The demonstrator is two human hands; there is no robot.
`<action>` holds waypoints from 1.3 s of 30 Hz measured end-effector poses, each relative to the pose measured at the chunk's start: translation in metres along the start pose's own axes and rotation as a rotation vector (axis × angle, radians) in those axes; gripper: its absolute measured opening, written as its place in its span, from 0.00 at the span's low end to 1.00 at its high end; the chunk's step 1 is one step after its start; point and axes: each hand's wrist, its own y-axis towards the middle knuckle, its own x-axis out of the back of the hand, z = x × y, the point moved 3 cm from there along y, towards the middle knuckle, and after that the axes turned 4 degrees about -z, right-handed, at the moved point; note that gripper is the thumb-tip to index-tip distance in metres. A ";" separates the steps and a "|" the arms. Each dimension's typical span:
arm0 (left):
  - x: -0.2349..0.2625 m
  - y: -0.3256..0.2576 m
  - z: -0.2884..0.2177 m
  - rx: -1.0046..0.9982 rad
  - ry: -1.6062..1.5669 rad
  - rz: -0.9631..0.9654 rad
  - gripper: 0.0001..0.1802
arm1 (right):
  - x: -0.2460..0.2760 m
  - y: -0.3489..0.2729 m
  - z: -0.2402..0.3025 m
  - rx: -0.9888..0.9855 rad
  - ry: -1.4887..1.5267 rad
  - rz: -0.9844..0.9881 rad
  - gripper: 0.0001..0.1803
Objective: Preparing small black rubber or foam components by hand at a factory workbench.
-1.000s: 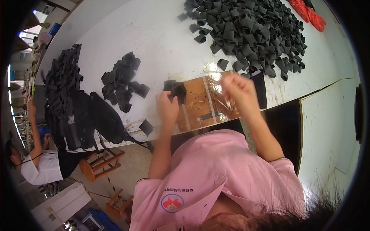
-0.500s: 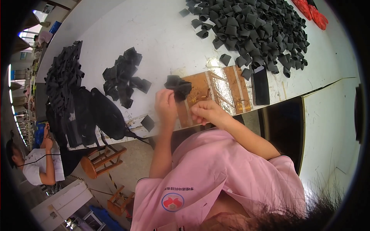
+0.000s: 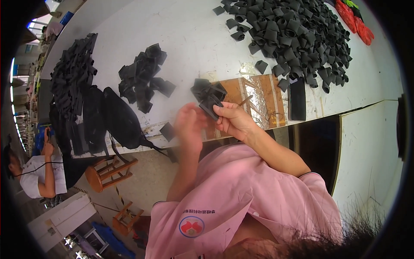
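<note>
The right hand (image 3: 233, 121) is closed around a small stack of black foam pieces (image 3: 208, 97), held just above the near edge of the white table (image 3: 194, 34). The left hand (image 3: 189, 127) is blurred beside it at nine o'clock; how far open it is I cannot tell. A big heap of black pieces (image 3: 297, 34) lies at one o'clock, a smaller pile (image 3: 144, 73) at ten.

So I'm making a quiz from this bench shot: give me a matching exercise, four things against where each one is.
Things:
1. black piece
2. big pile
3. stool
4. red items

Places:
A. floor, below the table's edge
B. far right end of the table
C. pinched in the right hand
D. table top, upper right, beyond the brown board

Pairs: 1-C, 2-D, 3-A, 4-B
</note>
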 end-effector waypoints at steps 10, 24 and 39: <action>-0.009 -0.007 0.007 0.194 0.055 0.108 0.05 | -0.004 -0.023 0.006 0.023 -0.028 0.012 0.05; -0.054 -0.039 -0.012 -0.234 0.570 0.295 0.01 | -0.035 -0.092 0.030 1.409 -1.410 -0.263 0.07; -0.069 -0.038 0.005 -0.070 0.415 0.220 0.12 | 0.002 -0.074 0.036 0.205 -0.101 -0.002 0.03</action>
